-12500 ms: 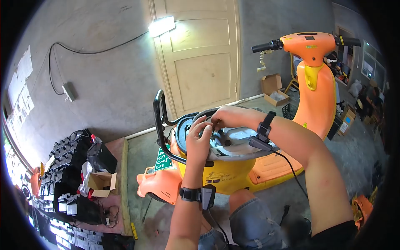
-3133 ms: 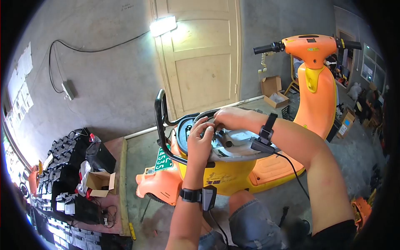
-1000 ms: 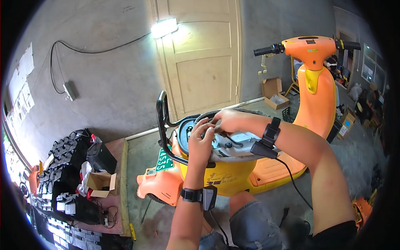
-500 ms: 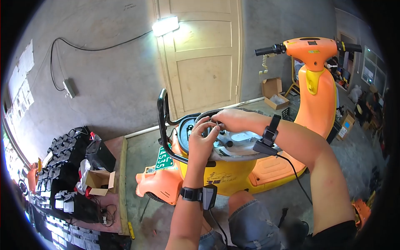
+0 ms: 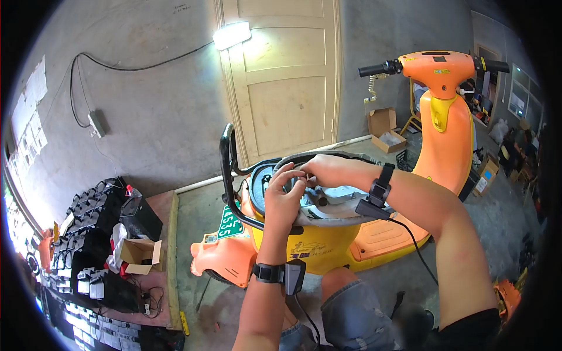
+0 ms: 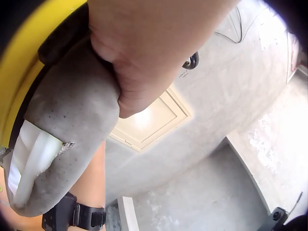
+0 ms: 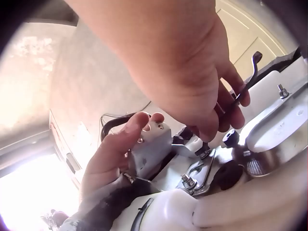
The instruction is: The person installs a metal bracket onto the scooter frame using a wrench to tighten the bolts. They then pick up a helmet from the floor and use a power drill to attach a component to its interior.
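Note:
On the orange and yellow scooter (image 5: 328, 248) lies a grey-edged seat part (image 5: 345, 219), its pale inner side facing up. My left hand (image 5: 281, 199) is at its rear part; in the right wrist view the left hand (image 7: 108, 159) grips a metal bracket (image 7: 153, 149) with thumb and fingers. My right hand (image 5: 331, 168) is just right of it, and in the right wrist view the right hand (image 7: 178, 72) pinches a thin dark tool with a curled end (image 7: 257, 58). Bolts (image 7: 187, 181) and a black knob (image 7: 228, 175) stand below. The right fingertips' contact with the bolts is hidden.
A black rear rail (image 5: 226, 169) rises left of the hands. Black batteries (image 5: 88, 234) and an open carton (image 5: 140, 257) stand at the left. Behind are a door (image 5: 287, 111) and a lit lamp (image 5: 232, 36); another carton (image 5: 386, 131) stands by the wall.
Both hands have stayed at the same part of the seat. The right hand and wrist have shifted slightly, and the right fingers have changed their pose a little beside the left thumb.

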`<action>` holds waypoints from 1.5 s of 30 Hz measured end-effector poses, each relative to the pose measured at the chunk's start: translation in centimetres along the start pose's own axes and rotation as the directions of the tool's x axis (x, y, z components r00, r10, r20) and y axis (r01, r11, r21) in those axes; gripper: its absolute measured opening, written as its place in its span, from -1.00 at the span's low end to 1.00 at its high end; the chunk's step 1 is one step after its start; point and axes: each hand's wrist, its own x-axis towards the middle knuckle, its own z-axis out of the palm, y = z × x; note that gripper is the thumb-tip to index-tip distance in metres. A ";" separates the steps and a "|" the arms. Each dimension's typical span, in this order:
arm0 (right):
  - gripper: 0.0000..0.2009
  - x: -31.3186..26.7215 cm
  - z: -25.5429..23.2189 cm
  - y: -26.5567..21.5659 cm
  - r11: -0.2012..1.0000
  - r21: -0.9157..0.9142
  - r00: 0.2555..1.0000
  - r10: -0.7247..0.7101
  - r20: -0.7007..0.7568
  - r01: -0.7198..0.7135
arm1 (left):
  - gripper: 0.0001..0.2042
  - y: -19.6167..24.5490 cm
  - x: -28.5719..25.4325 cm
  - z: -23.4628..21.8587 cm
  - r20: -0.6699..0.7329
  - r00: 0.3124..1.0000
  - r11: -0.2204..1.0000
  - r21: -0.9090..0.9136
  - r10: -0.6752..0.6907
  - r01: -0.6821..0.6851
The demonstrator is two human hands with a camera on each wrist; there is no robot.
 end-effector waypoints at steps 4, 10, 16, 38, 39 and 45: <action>-0.72 -0.9 -0.9 -1.4 0.999 -0.038 1.000 -0.011 0.018 0.011 | -0.82 0.0 0.0 0.0 -0.007 1.000 1.000 0.016 0.008 -0.008; -0.79 0.3 -0.6 -2.6 0.979 0.058 0.967 0.182 0.176 -0.195 | -0.83 0.2 0.0 -0.1 0.010 1.000 1.000 0.022 0.002 -0.002; -0.84 2.5 1.7 -2.0 0.789 0.373 0.873 0.436 0.219 -0.488 | -0.82 0.0 0.0 0.0 0.006 1.000 1.000 -0.006 -0.011 0.011; -0.67 -1.2 -1.7 -0.8 0.998 0.023 0.997 0.066 -0.047 -0.065 | -0.84 0.1 -0.1 -0.2 0.011 1.000 1.000 0.030 0.002 -0.002; -0.67 -1.1 -1.4 -0.7 0.998 0.022 0.997 0.065 -0.046 -0.064 | -0.83 0.0 -0.1 -0.2 0.005 1.000 0.999 0.033 0.008 -0.008; -0.86 -0.3 -0.6 -0.3 0.997 -0.022 0.997 -0.075 -0.026 0.074 | -0.83 0.0 0.0 0.0 -0.012 1.000 0.999 0.047 0.013 -0.012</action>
